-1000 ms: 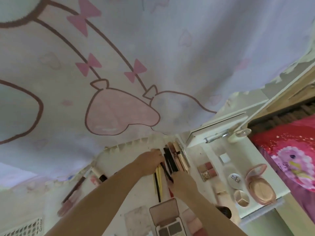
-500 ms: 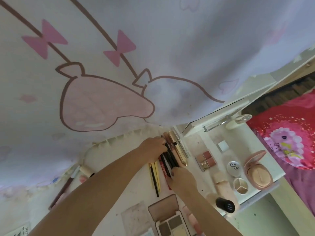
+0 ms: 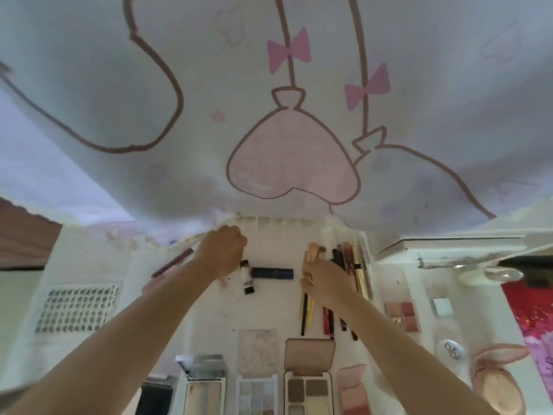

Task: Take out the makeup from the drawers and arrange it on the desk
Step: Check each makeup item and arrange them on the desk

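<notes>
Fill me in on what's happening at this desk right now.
A person is laying out makeup on a white desk. The right hand pinches a bunch of slim brushes and pencils beside a row of dark and gold pens. The left hand is curled near the top of a small white tube, which lies beside a dark blue stick; whether it grips anything is unclear. Open eyeshadow palettes line the near edge.

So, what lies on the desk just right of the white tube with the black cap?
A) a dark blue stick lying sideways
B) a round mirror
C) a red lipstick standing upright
A: the dark blue stick lies crosswise on the desk, right beside the white tube.
</notes>
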The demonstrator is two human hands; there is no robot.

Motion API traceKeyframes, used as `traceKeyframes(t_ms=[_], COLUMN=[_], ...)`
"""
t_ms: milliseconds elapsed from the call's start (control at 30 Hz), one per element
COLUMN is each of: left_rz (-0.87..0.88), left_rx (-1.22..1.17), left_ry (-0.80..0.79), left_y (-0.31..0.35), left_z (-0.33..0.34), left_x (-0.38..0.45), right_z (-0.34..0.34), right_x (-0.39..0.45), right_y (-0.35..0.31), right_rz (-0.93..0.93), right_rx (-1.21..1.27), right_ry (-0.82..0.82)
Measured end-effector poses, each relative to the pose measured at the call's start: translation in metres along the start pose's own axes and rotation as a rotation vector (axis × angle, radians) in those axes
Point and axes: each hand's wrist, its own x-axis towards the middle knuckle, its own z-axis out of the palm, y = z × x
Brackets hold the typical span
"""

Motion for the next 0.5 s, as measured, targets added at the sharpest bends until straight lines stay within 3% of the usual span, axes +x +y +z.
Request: traceKeyframes(t_ms=[100,267,500], left_rz=[-0.161,-0.301,-0.3], left_rx=[-0.089,-0.271,-0.471], left_ry=[-0.064,-0.031,0.15], left_y=[-0.013,0.002,0.038], left_z=[0.006,0.013,0.016], left_x=[-0.036,-0.083,-0.096], right_z=[0.009,0.018,-0.021], right_x=[0.019,0.035,0.023], right_y=[-0.013,-0.018,-0.028], right_rz=[-0.141,-0.203,-0.429], right_rx=[-0.211,-0.458,-0.324], right_ry=[-0.021,-0.016,0.043])
